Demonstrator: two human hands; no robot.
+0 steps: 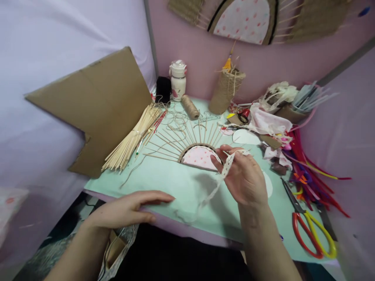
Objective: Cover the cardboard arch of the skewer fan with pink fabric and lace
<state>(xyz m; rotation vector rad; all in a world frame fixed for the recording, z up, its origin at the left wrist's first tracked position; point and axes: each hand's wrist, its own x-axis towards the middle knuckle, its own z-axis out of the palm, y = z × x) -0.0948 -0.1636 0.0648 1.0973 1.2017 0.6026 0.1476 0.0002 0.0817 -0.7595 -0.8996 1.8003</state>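
My right hand (246, 175) is raised over the table with a strip of white lace trim (226, 167) held between curled fingers. The lace's loose end droops toward the table. Flat at the front edge lies my left hand (143, 207), fingers stretched out and holding nothing. Beyond both hands sits a half-circle craft piece (197, 156), pink with spots and a brown and dark rim. Thin wooden sticks (202, 132) fan out from its curved side. Part of its right end is hidden behind my right fingers.
At left, a bundle of wooden sticks (133, 136) lies beside standing cardboard (99, 105). Scissors (307, 226) lie at right near pipe cleaners (316, 175). Behind are a twine spool (190, 107), a bottle (178, 80) and a twine-wrapped holder (222, 91).
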